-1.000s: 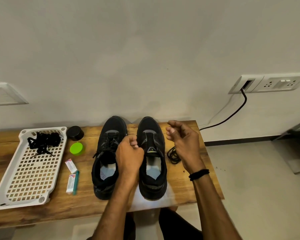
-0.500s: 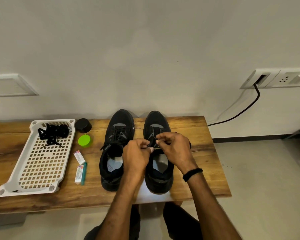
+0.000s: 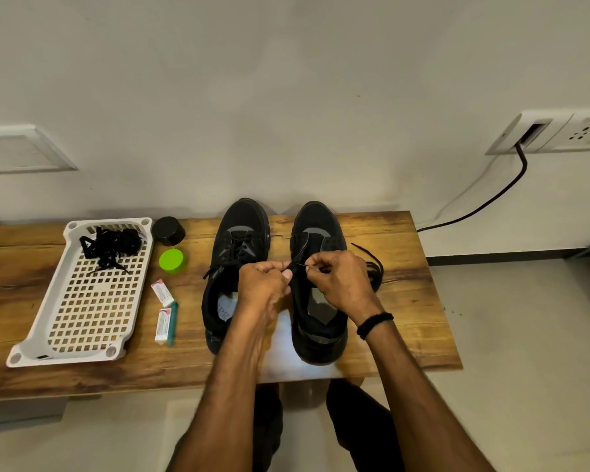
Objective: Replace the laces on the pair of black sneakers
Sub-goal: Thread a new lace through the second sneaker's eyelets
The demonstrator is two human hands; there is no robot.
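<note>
Two black sneakers stand side by side on the wooden bench point(image 3: 406, 301), toes to the wall. The left sneaker point(image 3: 234, 253) still has its lace threaded. The right sneaker point(image 3: 315, 233) shows bare eyelets. My left hand point(image 3: 263, 284) pinches the edge of the right sneaker's tongue area. My right hand point(image 3: 341, 281) pinches the thin tip of a black lace at that same spot. The rest of that loose lace point(image 3: 372, 264) lies coiled on the bench right of the shoe. Another bundle of black laces point(image 3: 111, 245) lies in the white tray.
A white perforated tray point(image 3: 82, 318) sits at the bench's left. Beside it are a black cap point(image 3: 168, 229), a green lid point(image 3: 171, 260), two small packets point(image 3: 162, 292) and a teal pen point(image 3: 172, 321). A black cable point(image 3: 491, 199) hangs from a wall socket.
My right hand came in from the right side of the shoe and met the left hand over the right sneaker. Both hands now pinch at its eyelets. The camera view shifted slightly.
</note>
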